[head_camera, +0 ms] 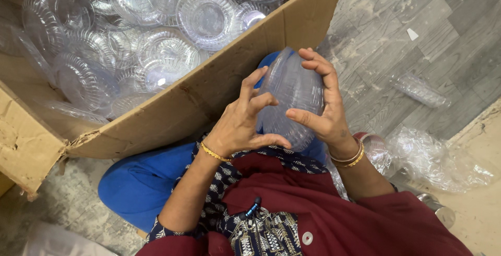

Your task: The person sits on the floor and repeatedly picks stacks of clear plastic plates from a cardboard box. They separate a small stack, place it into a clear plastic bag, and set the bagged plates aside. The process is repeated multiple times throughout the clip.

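Both hands up in front of the chest, gripping a stack of clear plastic bowls [292, 97] between them. Left hand [242, 125] pressed on the stack's left side, fingers [255, 81] spread and curled over the ribbed plastic, thumb along the lower edge. Right hand [326, 112] wrapped around the right side, fingertips hooked over the top, thumb pointing in across the front. Thin gold bangle [214, 153] on the left wrist; two gold bangles [348, 158] on the right.

Just beyond the left hand, a big cardboard box [209, 92], its near wall tilted and touching a blue-clad knee [143, 183]. Inside, further left and above the hands, a loose heap of more clear bowls [151, 32], tumbled at all angles.

Right of the right hand, grey wood-grain floor [396, 21], with a single clear piece [420, 90] lying well apart. Nearer the right wrist, crumpled clear wrapping [433, 157]. Below the hands, maroon top [334, 209] over a dark patterned print.
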`<state>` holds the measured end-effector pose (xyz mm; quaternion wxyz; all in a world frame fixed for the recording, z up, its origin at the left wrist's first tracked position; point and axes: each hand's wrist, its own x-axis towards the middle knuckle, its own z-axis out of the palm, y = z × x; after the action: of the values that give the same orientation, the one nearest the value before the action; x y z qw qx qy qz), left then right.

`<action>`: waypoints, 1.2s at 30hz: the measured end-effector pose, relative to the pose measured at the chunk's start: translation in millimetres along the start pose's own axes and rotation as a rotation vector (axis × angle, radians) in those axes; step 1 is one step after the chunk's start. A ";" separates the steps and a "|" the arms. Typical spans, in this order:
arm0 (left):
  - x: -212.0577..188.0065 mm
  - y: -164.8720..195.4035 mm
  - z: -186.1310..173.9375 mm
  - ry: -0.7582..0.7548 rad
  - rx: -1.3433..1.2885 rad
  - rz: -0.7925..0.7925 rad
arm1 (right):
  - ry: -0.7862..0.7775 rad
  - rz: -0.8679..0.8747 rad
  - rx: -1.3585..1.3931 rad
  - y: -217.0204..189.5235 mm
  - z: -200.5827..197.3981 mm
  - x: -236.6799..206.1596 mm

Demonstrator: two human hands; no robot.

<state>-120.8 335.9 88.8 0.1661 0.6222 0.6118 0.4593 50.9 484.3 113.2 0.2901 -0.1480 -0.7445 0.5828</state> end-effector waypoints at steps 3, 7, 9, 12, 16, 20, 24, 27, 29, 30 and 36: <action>-0.1 0.0 0.7 0.017 0.007 0.026 | -0.005 -0.003 0.002 0.1 -2.8 -0.4; -0.6 -0.4 3.2 0.010 0.001 0.013 | -0.007 -0.003 -0.007 2.1 -5.0 -1.2; -1.1 -0.4 3.4 0.006 -0.003 0.009 | -0.004 -0.006 0.011 3.5 -4.2 -1.3; -2.0 0.6 -0.4 0.012 -0.044 0.029 | 0.010 0.011 0.068 4.2 -2.6 -1.6; -2.3 6.0 -8.5 -0.031 -0.089 -0.055 | 0.066 0.022 0.079 2.5 1.6 -2.1; -1.3 14.1 -8.9 -0.069 -0.011 -0.026 | 0.064 0.007 0.034 3.9 9.7 -0.9; 0.0 16.1 -2.2 -0.015 0.035 -0.049 | 0.031 0.006 0.052 7.9 13.4 -0.4; -0.5 12.2 0.6 0.024 0.063 -0.024 | 0.022 -0.022 0.028 9.9 10.8 -2.2; -1.4 9.7 2.0 0.025 0.043 -0.030 | 0.019 -0.023 0.045 11.1 9.4 -4.1; -1.9 8.6 2.4 0.025 0.035 -0.032 | 0.018 -0.019 0.059 11.7 8.9 -4.8; -4.0 6.8 2.6 0.041 0.012 -0.020 | 0.029 -0.031 0.100 14.8 9.8 -6.7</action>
<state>-113.9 331.8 91.2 0.1544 0.6074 0.6240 0.4667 48.5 477.0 95.8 0.3170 -0.1303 -0.7125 0.6123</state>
